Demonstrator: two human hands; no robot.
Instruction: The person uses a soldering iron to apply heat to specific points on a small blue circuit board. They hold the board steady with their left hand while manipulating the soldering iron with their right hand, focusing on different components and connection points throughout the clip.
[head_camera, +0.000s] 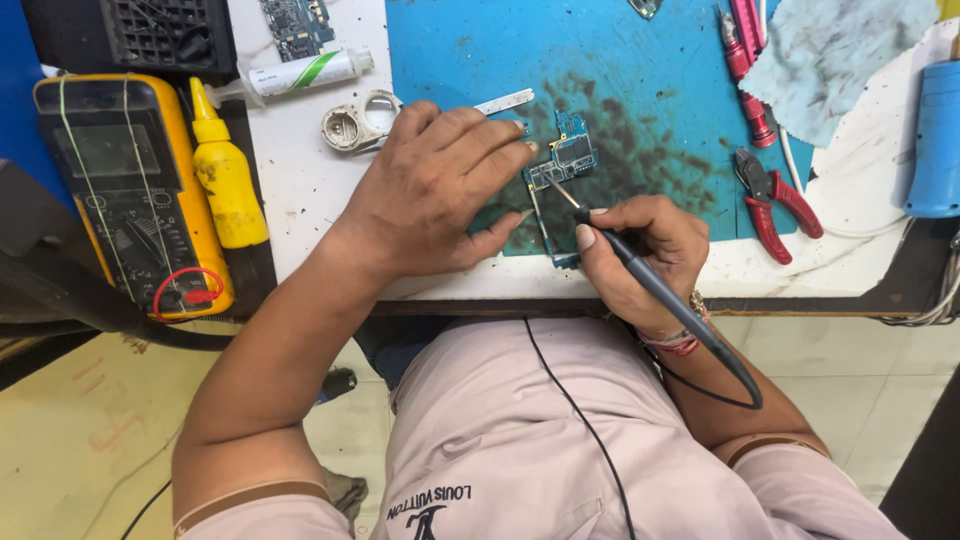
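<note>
A small blue circuit board (567, 158) lies on a stained blue work mat (640, 70). My left hand (435, 190) rests flat on the mat with its fingertips pressing the board's left edge. My right hand (640, 255) grips a dark soldering iron (660, 290) like a pen. The iron's thin metal tip touches the board just below its middle. The iron's black cable runs down across my lap.
A yellow multimeter (130, 190) and a yellow squeeze bottle (225, 170) stand at the left. A white tube (305, 75) and a metal ring part (355, 125) lie near the mat's left edge. Red pliers (775, 200), a red tool (745, 70), a cloth (840, 55) and a blue handle (935, 140) sit at the right.
</note>
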